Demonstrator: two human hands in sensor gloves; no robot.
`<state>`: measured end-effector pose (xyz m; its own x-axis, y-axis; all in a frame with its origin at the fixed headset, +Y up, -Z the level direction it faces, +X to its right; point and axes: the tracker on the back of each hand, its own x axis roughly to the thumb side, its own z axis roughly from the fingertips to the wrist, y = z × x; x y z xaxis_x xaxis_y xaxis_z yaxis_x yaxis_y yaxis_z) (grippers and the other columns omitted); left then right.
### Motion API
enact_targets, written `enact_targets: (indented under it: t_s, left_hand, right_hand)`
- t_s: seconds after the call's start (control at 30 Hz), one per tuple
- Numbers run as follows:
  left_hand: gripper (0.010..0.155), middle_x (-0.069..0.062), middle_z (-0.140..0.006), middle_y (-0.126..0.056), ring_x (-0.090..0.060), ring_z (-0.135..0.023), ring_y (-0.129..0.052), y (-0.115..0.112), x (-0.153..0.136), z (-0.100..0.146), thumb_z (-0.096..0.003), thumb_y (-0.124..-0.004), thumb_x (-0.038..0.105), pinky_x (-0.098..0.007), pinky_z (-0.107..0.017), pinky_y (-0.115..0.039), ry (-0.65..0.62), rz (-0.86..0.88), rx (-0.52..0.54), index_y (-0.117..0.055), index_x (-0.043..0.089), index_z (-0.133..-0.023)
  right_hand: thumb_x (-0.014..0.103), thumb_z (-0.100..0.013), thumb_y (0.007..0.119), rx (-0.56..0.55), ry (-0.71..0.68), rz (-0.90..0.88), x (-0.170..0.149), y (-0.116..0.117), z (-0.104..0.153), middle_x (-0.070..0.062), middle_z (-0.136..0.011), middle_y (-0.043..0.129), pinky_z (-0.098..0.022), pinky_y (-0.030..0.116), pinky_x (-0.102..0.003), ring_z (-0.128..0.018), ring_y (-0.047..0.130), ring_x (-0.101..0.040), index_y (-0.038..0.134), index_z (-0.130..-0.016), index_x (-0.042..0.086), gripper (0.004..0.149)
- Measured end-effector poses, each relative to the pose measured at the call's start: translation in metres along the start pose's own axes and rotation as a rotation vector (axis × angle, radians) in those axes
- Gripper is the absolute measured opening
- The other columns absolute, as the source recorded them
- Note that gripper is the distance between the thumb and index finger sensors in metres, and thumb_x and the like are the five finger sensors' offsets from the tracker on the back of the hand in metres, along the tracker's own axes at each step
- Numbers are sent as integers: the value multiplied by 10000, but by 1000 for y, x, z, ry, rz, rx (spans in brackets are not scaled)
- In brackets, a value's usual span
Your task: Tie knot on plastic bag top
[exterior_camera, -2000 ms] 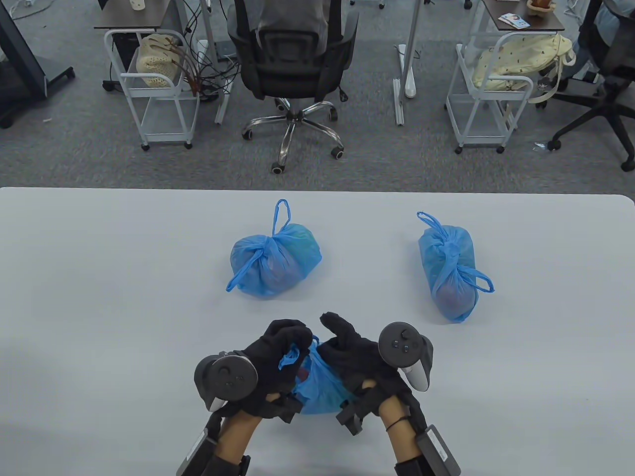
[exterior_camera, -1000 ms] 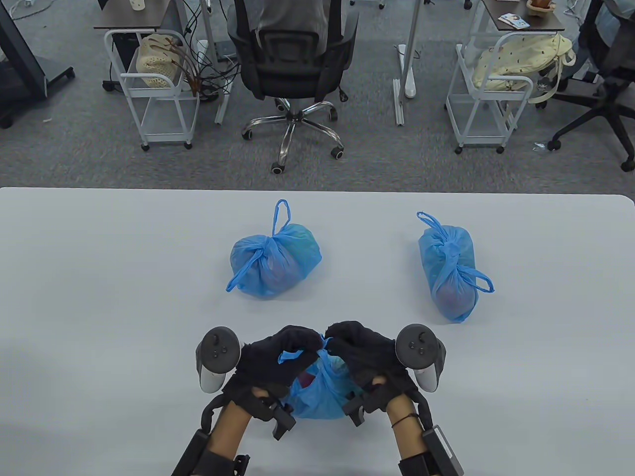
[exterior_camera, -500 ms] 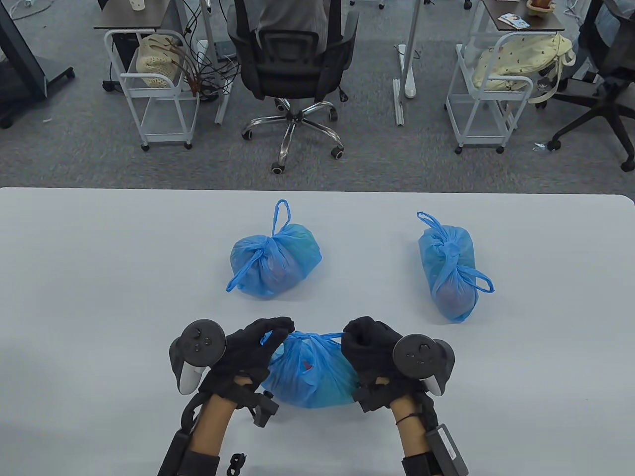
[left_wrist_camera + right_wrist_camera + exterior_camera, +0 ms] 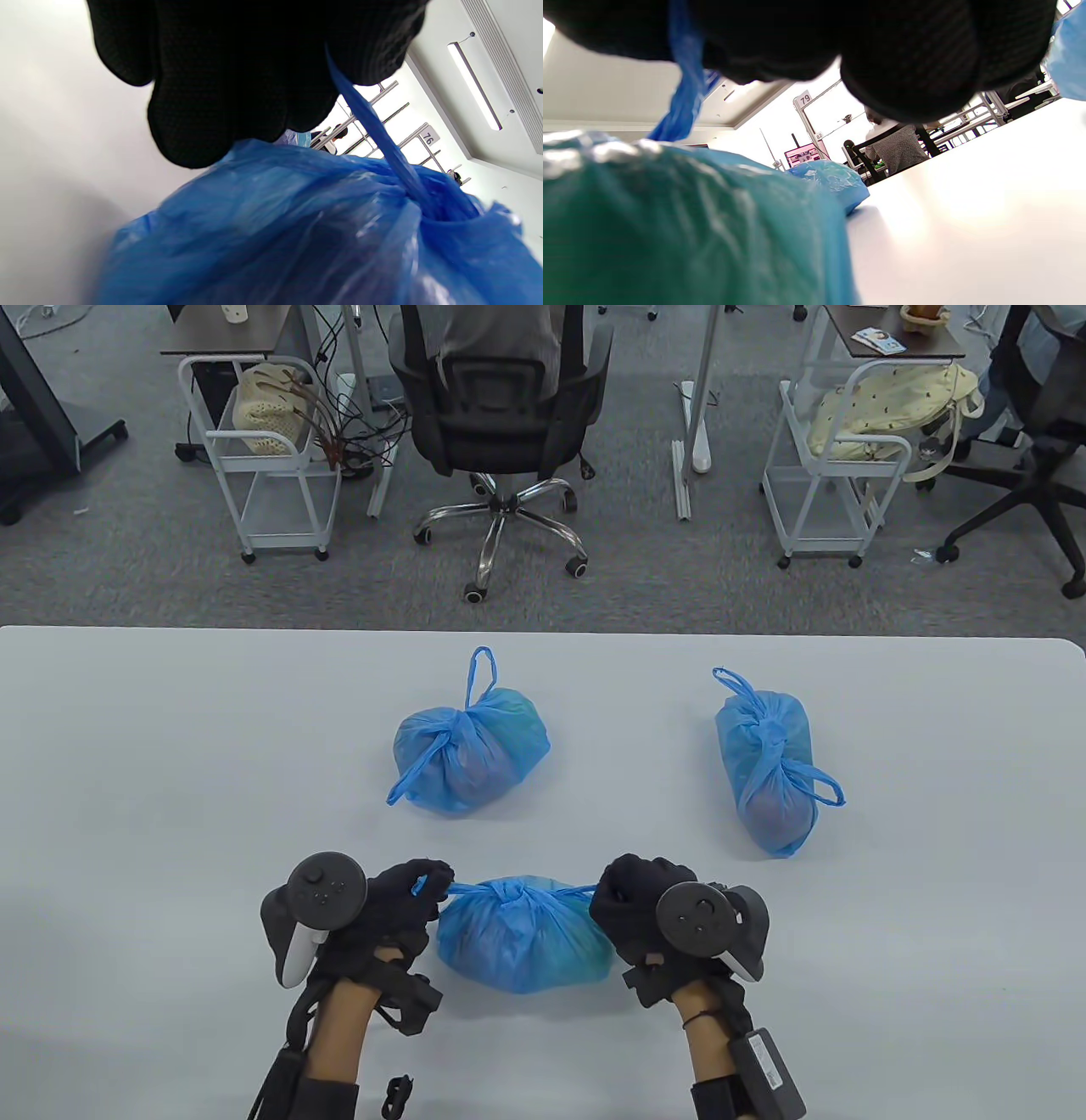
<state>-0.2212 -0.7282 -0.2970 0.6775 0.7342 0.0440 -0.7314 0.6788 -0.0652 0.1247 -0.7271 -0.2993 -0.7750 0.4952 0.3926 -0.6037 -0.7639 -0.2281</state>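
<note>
2 tied blue bags sitting on white table (image 4: 170,746): middle bag (image 4: 471,751) and right bag (image 4: 768,768), well apart. Beyond table, black office chair (image 4: 501,407) standing btwn 2 white carts (image 4: 263,458) (image 4: 836,466), both holding cream bags.

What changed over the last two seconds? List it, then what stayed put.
The left hand and right hand moved apart sideways, each gripping a handle, pulling the knot tight on the near blue plastic bag. The two tied blue bags farther back stayed in place on the white table.
</note>
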Motion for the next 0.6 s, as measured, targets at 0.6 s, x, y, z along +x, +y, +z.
enact_targets:
  t_s: [0.6]
  left_hand:
    - [421, -20, -449, -1077, -113, -153, -1079, 2, -26, -6, -493, -717, 449, -405, -272, -908, 98, -38, -37, -975, 198, -710]
  right_hand:
    - [413, -411, 818, 50, 58, -13, -15, 1, 1, -17, -295, 955, -371, 820, -598, -252, 1019, -230, 930, -540, 93, 362]
